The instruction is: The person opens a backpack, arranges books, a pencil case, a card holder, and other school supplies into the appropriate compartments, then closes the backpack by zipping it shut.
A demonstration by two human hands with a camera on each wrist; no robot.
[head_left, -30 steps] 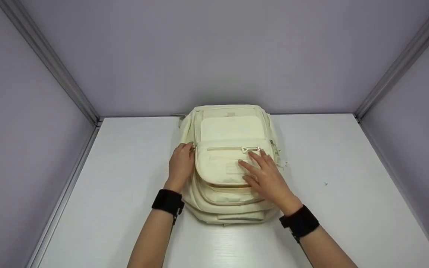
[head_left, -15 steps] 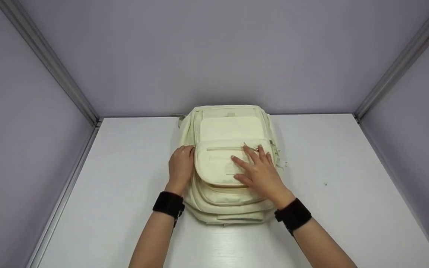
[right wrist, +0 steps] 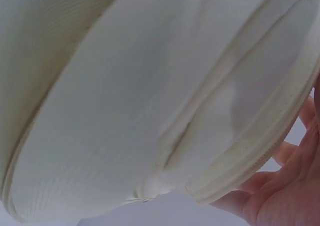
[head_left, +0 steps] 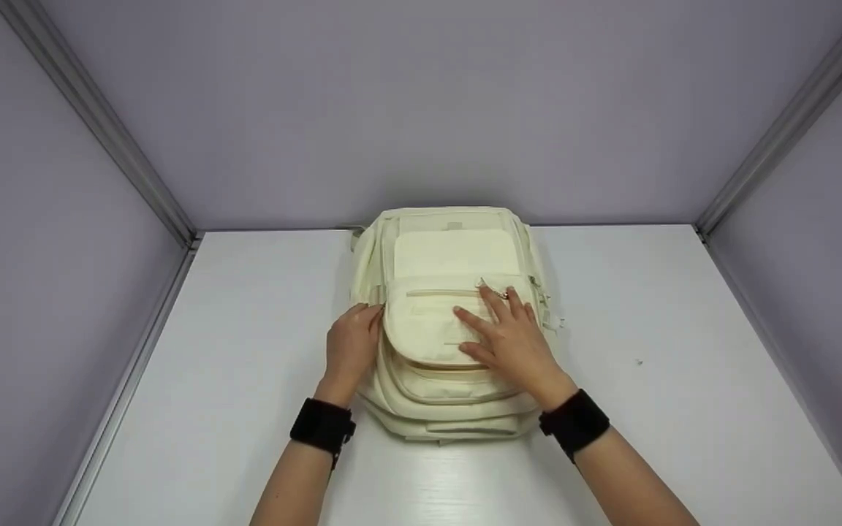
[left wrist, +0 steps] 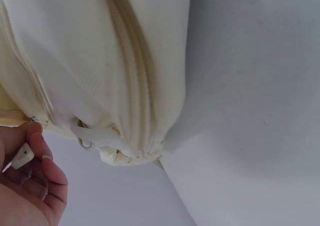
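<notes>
A cream backpack [head_left: 457, 252] lies on the white table with its front pocket flap [head_left: 421, 329] folded toward the person. My left hand [head_left: 351, 343] is at the flap's left edge, its fingers curled round a zipper pull [left wrist: 22, 157]. The small metal slider [left wrist: 33, 119] shows just beyond the fingertips in the left wrist view. With fingers spread, my right hand [head_left: 512, 347] rests on the flap, partly covering a short horizontal zipper [head_left: 439, 294]. The right wrist view shows the pocket's toothed edge [right wrist: 270, 153] beside that hand.
Grey-violet panels [head_left: 435, 109] enclose the white table [head_left: 245, 329] at the back and both sides. Straps and buckles [head_left: 545, 299] hang at the bag's right side. A tiny scrap [head_left: 639, 361] lies on the table to the right.
My left hand has moved down along the flap's left edge, toward the person, with the zipper pull. The right hand shifted slightly left onto the flap, then stayed there.
</notes>
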